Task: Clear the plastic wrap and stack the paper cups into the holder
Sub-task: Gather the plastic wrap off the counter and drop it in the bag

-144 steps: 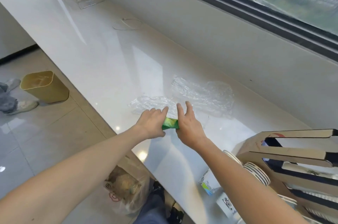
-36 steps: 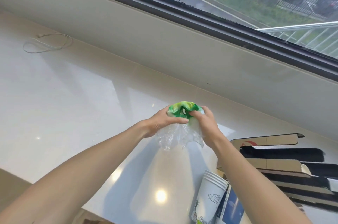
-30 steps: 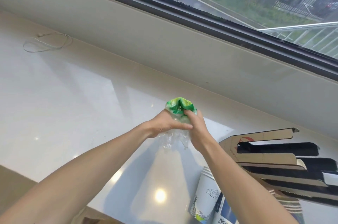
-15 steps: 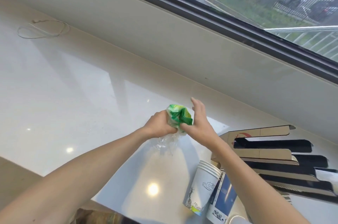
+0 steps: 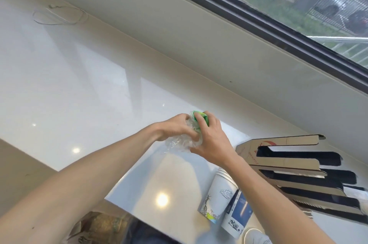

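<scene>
Clear plastic wrap (image 5: 180,143) with a green printed end is bunched into a ball above the white counter (image 5: 83,88). My left hand (image 5: 176,126) grips it from the left, and my right hand (image 5: 212,140) presses around it from the right, covering most of the green part. White paper cups (image 5: 219,196) with printed drawings stand nested near the counter's front edge, under my right forearm. The cardboard cup holder (image 5: 282,144) with dark slots lies to the right.
A loop of thin white cable (image 5: 59,16) lies at the far left by the wall. The window sill wall runs along the back. A bag (image 5: 99,227) sits on the floor below the counter's edge.
The flat wrap was gathered off the counter and crumpled. In the last half second my right hand closed over the green end and the ball got tighter.
</scene>
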